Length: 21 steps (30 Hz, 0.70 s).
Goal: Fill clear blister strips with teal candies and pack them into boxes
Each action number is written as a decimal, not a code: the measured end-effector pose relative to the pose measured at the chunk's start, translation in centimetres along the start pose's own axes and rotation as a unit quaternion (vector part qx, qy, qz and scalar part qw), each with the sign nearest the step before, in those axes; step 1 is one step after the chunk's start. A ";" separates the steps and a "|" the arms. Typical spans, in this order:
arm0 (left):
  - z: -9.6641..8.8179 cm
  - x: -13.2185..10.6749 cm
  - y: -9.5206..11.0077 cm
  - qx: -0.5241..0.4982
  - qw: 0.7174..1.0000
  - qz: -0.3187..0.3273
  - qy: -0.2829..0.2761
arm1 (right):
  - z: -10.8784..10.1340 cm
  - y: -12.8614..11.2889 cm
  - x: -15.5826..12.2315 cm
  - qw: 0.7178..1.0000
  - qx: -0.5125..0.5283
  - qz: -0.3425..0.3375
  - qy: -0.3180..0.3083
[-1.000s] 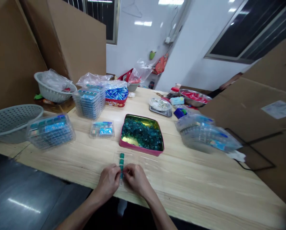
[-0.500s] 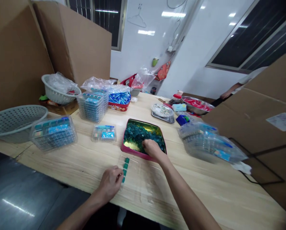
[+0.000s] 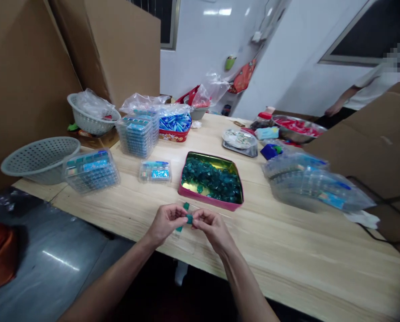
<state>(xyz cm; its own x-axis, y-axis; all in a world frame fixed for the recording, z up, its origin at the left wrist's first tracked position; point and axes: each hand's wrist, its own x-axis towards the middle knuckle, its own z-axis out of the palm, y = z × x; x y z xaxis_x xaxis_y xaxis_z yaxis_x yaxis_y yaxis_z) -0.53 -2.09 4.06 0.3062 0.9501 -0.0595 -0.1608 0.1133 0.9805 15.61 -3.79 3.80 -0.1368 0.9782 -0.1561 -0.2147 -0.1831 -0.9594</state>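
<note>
Between the fingertips of my left hand (image 3: 166, 223) and my right hand (image 3: 210, 226) is a small teal-green square piece (image 3: 189, 219). Both hands are closed in a pinch, one on each side of it. Under them on the table lies a clear plastic tray, mostly hidden, with a row of similar green squares (image 3: 186, 206) partly covered by my fingers. Just beyond my hands sits a pink-rimmed tin (image 3: 208, 201), gold inside, holding many loose dark teal pieces (image 3: 209, 176).
Left of the tin lies a filled clear case (image 3: 155, 172), with stacked cases (image 3: 91, 172) and a grey basket (image 3: 42, 156) farther left. More clear cases (image 3: 313, 188) stand at right beside cardboard (image 3: 374, 147). A red tub of blue items (image 3: 174, 125) is behind. Another person (image 3: 357, 94) stands back right.
My right hand has left the tin and come back to my left hand, and a green piece now shows between them. The camera view has shifted, and more of the other person shows.
</note>
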 end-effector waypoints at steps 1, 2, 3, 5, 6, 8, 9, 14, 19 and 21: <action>-0.3 -0.3 -0.1 0.011 1.000 -0.012 0.003 | 0.3 0.5 -0.3 1.000 0.007 0.005 0.006; -0.6 -0.6 -0.3 0.026 0.999 -0.022 0.003 | 0.5 0.9 -0.6 1.000 0.009 0.011 0.008; -0.9 -1.0 -0.4 0.047 0.998 -0.029 0.000 | 0.8 1.4 -1.0 1.000 0.005 0.016 0.007; -1.4 -1.8 -0.6 0.109 0.993 -0.032 -0.015 | 1.3 2.3 -1.7 0.999 -0.021 0.026 0.003; -1.6 -2.2 -0.7 0.151 0.988 -0.030 -0.021 | 1.5 2.8 -2.0 0.999 -0.043 0.029 0.000; -1.8 -3.0 -0.8 0.241 0.970 -0.021 -0.023 | 1.9 3.8 -2.5 0.994 -0.104 0.026 0.001; -1.7 -3.3 -0.8 0.286 0.958 -0.014 -0.020 | 2.1 4.2 -2.5 0.990 -0.143 0.017 0.007; -1.4 -3.7 -1.3 0.471 0.881 0.032 -0.004 | 2.9 4.8 -2.2 0.929 -0.362 -0.060 0.050; -1.5 -3.9 -2.0 0.542 0.838 0.049 -0.028 | 3.0 4.4 -2.5 0.887 -0.445 -0.109 0.052; -1.6 -4.0 -2.0 0.547 0.835 0.053 -0.035 | 2.7 4.2 -2.4 0.881 -0.438 -0.163 0.070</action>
<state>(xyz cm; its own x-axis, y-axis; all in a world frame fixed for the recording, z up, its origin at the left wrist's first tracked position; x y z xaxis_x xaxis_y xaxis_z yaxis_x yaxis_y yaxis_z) -2.89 -5.66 2.02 0.4041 0.9146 0.0113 0.7517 -0.3391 0.5657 12.43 -7.15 0.76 -0.0732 0.9785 0.1928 0.6169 0.1963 -0.7622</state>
